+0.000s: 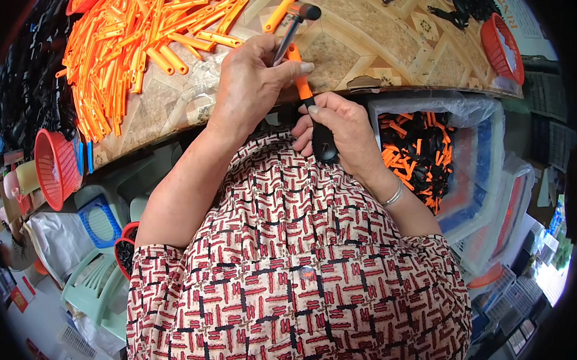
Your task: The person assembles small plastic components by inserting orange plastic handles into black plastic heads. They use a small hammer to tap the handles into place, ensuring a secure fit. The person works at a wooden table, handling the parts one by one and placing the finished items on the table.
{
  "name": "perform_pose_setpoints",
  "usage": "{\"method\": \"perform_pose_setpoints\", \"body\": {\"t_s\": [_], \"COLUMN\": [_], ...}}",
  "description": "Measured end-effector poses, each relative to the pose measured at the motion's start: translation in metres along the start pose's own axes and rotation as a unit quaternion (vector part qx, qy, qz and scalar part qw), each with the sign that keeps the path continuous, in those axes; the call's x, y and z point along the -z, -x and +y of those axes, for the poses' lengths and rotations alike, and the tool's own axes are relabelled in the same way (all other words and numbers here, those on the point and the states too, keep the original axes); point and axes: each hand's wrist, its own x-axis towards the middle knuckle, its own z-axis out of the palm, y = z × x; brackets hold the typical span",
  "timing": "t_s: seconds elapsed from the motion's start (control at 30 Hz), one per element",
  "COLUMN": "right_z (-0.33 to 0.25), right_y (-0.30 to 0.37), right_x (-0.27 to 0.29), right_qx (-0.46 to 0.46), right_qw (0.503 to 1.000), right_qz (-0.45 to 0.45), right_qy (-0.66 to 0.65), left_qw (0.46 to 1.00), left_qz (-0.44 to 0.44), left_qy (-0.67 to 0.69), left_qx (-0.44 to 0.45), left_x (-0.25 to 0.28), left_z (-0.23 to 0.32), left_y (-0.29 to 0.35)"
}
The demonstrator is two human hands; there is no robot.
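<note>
My left hand [251,82] is closed around a small hammer [287,43], its dark rounded head tilted up over the table edge. The left thumb lies across an orange handle [302,87], which is joined to a black tool [323,143] of a kind I cannot make out. My right hand [342,121] grips that black part, with the thumb on top and the fingers behind. The black end is broad, with a hole in it, and points down toward my lap. Beyond the hammer, another orange-handled piece [280,12] lies on the table.
A large heap of orange handles [147,29] covers the table's left side. Black parts [460,10] lie at the far right, near a red basket [502,48]. Right of my lap stands a plastic-lined bin [483,143] holding orange-and-black pieces [418,160]. Another red basket [54,168] hangs at left.
</note>
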Motion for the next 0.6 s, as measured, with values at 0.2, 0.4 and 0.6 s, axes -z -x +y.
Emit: {"method": "perform_pose_setpoints", "body": {"t_s": [0.2, 0.4, 0.6], "right_z": [0.000, -0.006, -0.001], "right_y": [-0.001, 0.000, -0.008], "right_x": [-0.004, -0.009, -0.008], "right_qx": [0.008, -0.022, 0.008], "right_qw": [1.000, 0.998, 0.990], "right_qz": [0.003, 0.017, 0.089], "right_qy": [-0.005, -0.051, 0.106], "left_qw": [0.997, 0.998, 1.000], "left_qz": [-0.006, -0.018, -0.013], "left_qy": [0.047, 0.030, -0.014], "left_qx": [0.053, 0.048, 0.022], "left_x": [-0.002, 0.001, 0.000], "left_z": [0.006, 0.002, -0.007], "left_y": [0.000, -0.003, -0.004]}}
